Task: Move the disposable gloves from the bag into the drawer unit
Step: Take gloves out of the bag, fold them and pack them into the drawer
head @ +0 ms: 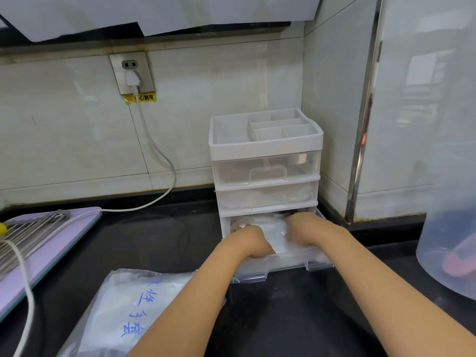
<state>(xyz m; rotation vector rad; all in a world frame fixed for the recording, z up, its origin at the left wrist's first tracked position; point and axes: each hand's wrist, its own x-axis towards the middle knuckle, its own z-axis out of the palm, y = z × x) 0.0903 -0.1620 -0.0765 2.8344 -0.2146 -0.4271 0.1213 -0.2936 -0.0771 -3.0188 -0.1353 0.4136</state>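
The plastic bag (123,310) lies nearest on the worktop (154,240). Beyond it, the left hand (248,240) and right hand (305,229) rest on the disposable gloves (277,234) inside the drawer unit (265,148), in its pulled-out bottom drawer (283,265). I cannot tell whether the fingers are gripping.

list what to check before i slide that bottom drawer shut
1. Bottom drawer pulled out, front unobstructed: ok.
2. Left hand and right hand out of the drawer: not ok, both are inside it, on the gloves.
3. Gloves below the drawer's rim: cannot tell, the hands cover them.
4. Bag clear of the drawer's front: ok, it lies on the counter to the left.
5. Middle drawer and top drawer shut: ok.
6. Bag emptied: cannot tell.
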